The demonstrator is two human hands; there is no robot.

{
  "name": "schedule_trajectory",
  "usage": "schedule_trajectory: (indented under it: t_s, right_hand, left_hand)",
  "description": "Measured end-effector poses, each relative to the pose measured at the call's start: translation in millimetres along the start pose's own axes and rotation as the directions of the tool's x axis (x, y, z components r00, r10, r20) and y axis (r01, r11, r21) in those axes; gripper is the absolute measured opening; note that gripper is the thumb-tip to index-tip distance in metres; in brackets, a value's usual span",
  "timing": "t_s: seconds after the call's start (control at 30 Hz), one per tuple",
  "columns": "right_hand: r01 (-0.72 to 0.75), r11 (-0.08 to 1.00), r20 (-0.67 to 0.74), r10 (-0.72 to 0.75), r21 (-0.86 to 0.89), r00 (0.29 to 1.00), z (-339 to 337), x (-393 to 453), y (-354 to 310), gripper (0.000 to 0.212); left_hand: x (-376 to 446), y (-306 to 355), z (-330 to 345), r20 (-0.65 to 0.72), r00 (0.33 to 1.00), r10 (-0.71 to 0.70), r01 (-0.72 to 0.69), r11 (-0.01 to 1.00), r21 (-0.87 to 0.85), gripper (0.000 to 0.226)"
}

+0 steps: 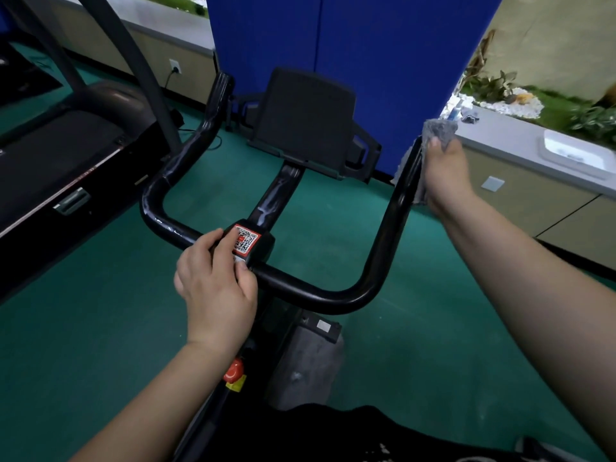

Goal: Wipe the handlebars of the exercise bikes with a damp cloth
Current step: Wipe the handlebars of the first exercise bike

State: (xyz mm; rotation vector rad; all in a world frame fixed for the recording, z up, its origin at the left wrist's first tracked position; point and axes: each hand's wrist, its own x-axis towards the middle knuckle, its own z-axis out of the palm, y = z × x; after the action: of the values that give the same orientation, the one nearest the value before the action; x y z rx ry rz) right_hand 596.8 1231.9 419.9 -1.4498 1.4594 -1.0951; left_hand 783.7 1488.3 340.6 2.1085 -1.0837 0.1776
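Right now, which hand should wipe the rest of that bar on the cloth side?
The right hand. It already grips the grey cloth against the top of the handlebar on that side, so it can probably just slide down. The left hand holds no cloth and rests at the middle clamp.

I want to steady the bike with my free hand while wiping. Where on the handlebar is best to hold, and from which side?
Likely the near crossbar of the handlebar, from above, beside the center clamp, where the left hand rests now. It runs level and round, near the stem, clear of the right hand and cloth.
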Motion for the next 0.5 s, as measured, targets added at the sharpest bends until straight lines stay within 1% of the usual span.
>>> schedule_trajectory:
  t_s: [0.07,0.1,0.17,0.2,0.3,0.33,0.37,0.4,0.47,0.5]
  right_hand:
    - [0.027,0.998,0.014,-0.026,-0.054,1.0,-3,-6,1,0.043]
    - [0.049,0.997,0.021,-0.048,-0.066,0.999,-2,-9,9,0.045]
    - [0.047,0.992,0.025,-0.045,-0.117,0.999,3,-31,29,0.045]
    - [0.037,0.989,0.041,-0.032,-0.14,0.999,4,-46,38,0.042]
    - [-0.022,0.993,0.088,0.032,-0.113,0.996,-3,-81,65,0.025]
    - [-0.015,0.991,0.07,0.024,-0.135,0.997,-8,-87,67,0.021]
    - [0.035,0.987,0.035,-0.03,-0.157,0.999,-14,-88,65,0.019]
    - [0.111,0.974,-0.006,-0.115,-0.198,0.993,-21,-84,61,0.02]
    - [0.266,0.929,-0.07,-0.292,-0.259,0.954,-33,-68,43,0.026]
    - [0.343,0.901,-0.062,-0.371,-0.265,0.926,-36,-58,31,0.027]
  left_hand:
    - [0,0,0,0.001,1.0,0.001,-0.001,1.0,0.0,0.049]
    - [-1,0,0,0.003,1.0,0.002,-0.002,1.0,0.002,0.049]
    - [-1,0,0,0.004,1.0,0.001,-0.001,1.0,0.004,0.049]
    - [-1,0,0,0.005,1.0,-0.001,0.001,1.0,0.003,0.049]
    - [0,0,-1,0.008,1.0,0.004,-0.004,1.0,0.005,0.05]
    - [0,-1,-1,0.007,1.0,0.01,-0.01,1.0,0.006,0.05]
    - [0,-1,-1,0.009,1.0,0.014,-0.014,1.0,0.005,0.05]
    - [0,-1,-1,0.014,1.0,0.014,-0.014,1.0,0.003,0.05]
    - [-1,-2,-1,0.016,1.0,0.014,-0.014,1.0,0.002,0.05]
    - [-1,-2,-1,0.015,1.0,0.015,-0.015,1.0,0.004,0.05]
